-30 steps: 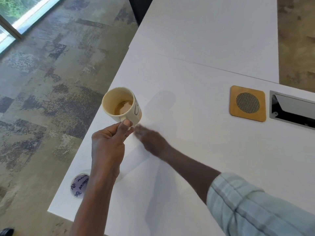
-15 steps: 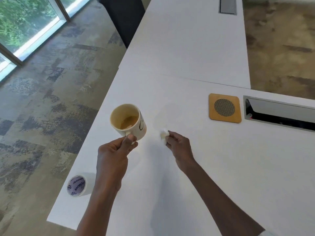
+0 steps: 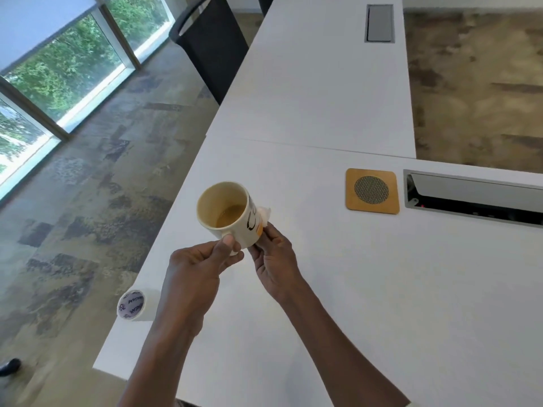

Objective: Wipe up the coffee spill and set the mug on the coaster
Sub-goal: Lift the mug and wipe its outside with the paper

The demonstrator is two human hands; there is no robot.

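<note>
1. The left hand [image 3: 202, 261] holds a cream mug [image 3: 227, 214] by its handle, thumb on top and fingers curled under it. The mug is lifted off the white table [image 3: 382, 289], above the strip near the table's left edge.
2. The mug is tilted so its mouth faces the camera. A little brown coffee lies in the bottom. Black lettering and an orange patch show on its right side.
3. The right hand [image 3: 273, 257] is at the mug's right side, touching it. Its fingers are pinched narrow on a small white tissue [image 3: 264, 215], which is pressed against the mug's outer wall near the lettering.
4. A square wooden coaster [image 3: 372, 191] with a round grey mesh centre lies flat on the table toward the far edge, well apart from the mug and to its right. Nothing rests on it.
5. Just right of the coaster, a grey cable slot [image 3: 473, 198] is set into the table with its lid tipped open.
6. A roll of white tape [image 3: 132, 305] with purple print on its end lies at the table's left edge, near the near-left corner.
7. A second white table [image 3: 323, 83] butts against the far edge and carries a closed grey hatch [image 3: 379, 22]. A black chair [image 3: 211, 51] stands at its left side.
8. I cannot tell whether any spill is on the tabletop; it looks plain white.
</note>
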